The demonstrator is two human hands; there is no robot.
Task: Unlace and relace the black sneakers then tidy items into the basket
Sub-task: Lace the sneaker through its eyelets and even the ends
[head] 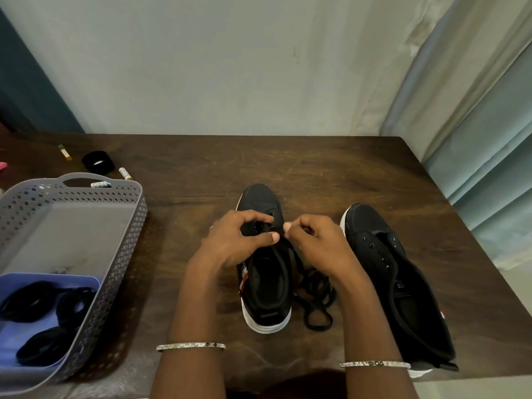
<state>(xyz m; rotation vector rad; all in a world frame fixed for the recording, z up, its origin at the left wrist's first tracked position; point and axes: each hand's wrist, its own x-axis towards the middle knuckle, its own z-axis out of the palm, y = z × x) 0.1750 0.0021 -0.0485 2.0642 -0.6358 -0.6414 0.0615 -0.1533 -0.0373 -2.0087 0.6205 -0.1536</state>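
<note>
Left hand (239,240), right hand (315,243): both curled

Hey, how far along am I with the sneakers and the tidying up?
Done: the right sneaker has bare eyelets, so it looks unlaced. In hand: the left hand grips the middle sneaker while the right hand pinches its loose lace; unlacing or relacing, I cannot tell. Left: lacing both, then tidying; a small tube and black pot lie outside the basket.

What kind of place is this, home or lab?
Likely a room in a home: scratched dark wooden table against a plain pale painted wall, light blue fabric curtain at right, grey perforated plastic basket.
</note>
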